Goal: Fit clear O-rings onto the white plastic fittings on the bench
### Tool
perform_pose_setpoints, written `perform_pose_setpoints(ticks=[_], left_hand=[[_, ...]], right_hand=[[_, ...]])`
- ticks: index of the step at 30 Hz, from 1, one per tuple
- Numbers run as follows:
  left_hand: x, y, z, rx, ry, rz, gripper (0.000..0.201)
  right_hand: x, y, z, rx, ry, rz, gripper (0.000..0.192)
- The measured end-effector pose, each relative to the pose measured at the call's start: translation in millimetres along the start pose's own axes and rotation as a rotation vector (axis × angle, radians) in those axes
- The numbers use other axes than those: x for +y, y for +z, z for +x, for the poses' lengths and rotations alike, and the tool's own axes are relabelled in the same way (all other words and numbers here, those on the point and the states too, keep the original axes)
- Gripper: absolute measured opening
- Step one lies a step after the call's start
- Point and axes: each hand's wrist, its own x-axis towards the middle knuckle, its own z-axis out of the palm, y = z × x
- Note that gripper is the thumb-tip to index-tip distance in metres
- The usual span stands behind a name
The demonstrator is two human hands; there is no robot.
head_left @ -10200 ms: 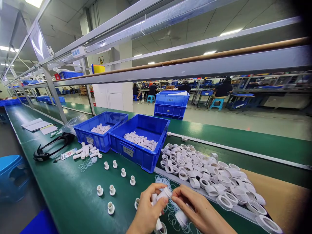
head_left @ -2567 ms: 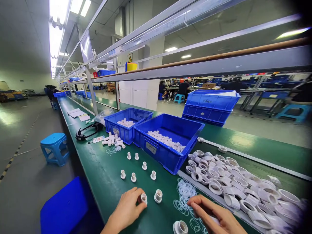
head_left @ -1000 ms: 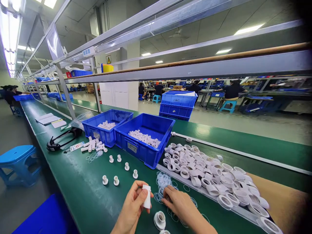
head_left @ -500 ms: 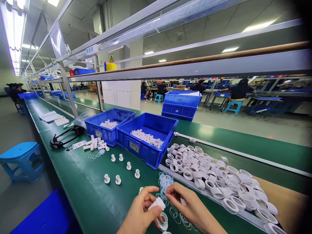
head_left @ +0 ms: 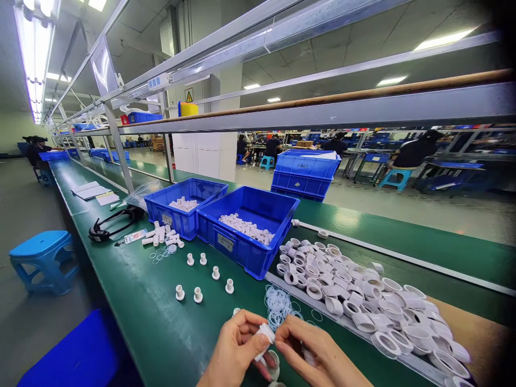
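Observation:
My left hand [head_left: 242, 344] is closed around a white plastic pipe fitting [head_left: 265, 336], thumb and fingers on its sides. The fingertips of my right hand [head_left: 304, 349] are pinched together at the fitting's open end; what they hold is hidden. Something whitish shows under the right palm, too covered to name. Below the left fingers another white ring-shaped piece [head_left: 274, 365] stands on the bench. A heap of thin translucent rings [head_left: 278, 306] lies just beyond both hands. Several flanged white fittings [head_left: 197, 294] stand upright to the left.
Wide white collars [head_left: 363, 301] are piled along the right. Two blue bins [head_left: 226, 244] with small white parts stand ahead, near white tubes [head_left: 159, 235] and black glasses [head_left: 115, 223]. A metal shelf frame [head_left: 282, 121] spans overhead. People sit at far benches.
My right hand's fingertips have come up to the end of the fitting, and the fitting has tilted slightly in my left hand. The view has shifted a little to the left.

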Motion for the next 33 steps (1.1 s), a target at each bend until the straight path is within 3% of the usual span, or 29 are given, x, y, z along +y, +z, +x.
perform_pose_setpoints(ticks=[7, 12, 19, 27, 31, 33], left_hand=[[-5, 2.9, 2, -0.056, 0.000, -0.144, 0.049], [-13, 0.4, 5, -0.148, -0.028, -0.233, 0.051], [-12, 2.8, 4, -0.085, 0.052, -0.213, 0.045], [-3, -2.7, -3, -0.207, -0.154, -0.435, 0.045], [7, -5.6, -13, -0.305, -0.259, -0.363, 0.045], [18, -10.3, -16, -0.274, -0.223, -0.265, 0.047]], right_hand=[[4, 0, 3, 0.062, 0.111, 0.086, 0.036], [-6, -3, 4, 0.026, 0.049, 0.168, 0.032], [-3, -2, 5, 0.116, 0.085, 0.201, 0.035], [0, -2, 6, 0.089, 0.024, 0.258, 0.034], [4, 2, 9, 0.095, 0.042, 0.195, 0.037], [7, 2, 9, 0.107, 0.069, 0.185, 0.035]])
